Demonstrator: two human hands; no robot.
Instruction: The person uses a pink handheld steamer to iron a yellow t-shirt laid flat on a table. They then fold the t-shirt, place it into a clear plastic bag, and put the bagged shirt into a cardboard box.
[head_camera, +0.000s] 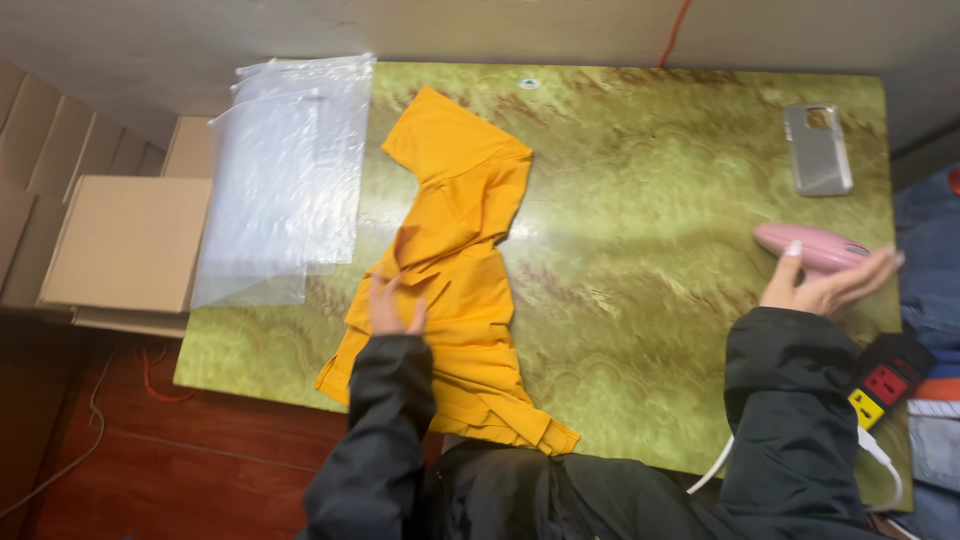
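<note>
An orange garment (455, 270) lies crumpled along the left half of a green marbled desk (640, 330), its hood end pointing toward the far edge and its hem hanging slightly over the near edge. The left hand (392, 306) rests flat on the middle of the garment, fingers (380, 292) spread a little apart and pressing on the cloth rather than gripping it. The right hand (825, 285) is well apart, at the right side of the desk, its fingers curled around a small pink handheld appliance (812, 246), probably a compact iron or steamer, though the blur makes its kind hard to tell. A white cord (715, 465) shows near the right sleeve, and a black power strip (885, 378) with red and yellow sockets lies at the desk's right edge. Beyond the appliance a clear phone case (818, 150) lies flat near the far right corner. A stack of clear plastic bags (290, 175) overlaps the desk's left edge just beside the garment, and flattened cardboard boxes (125, 240) sit off the desk to the left.
</note>
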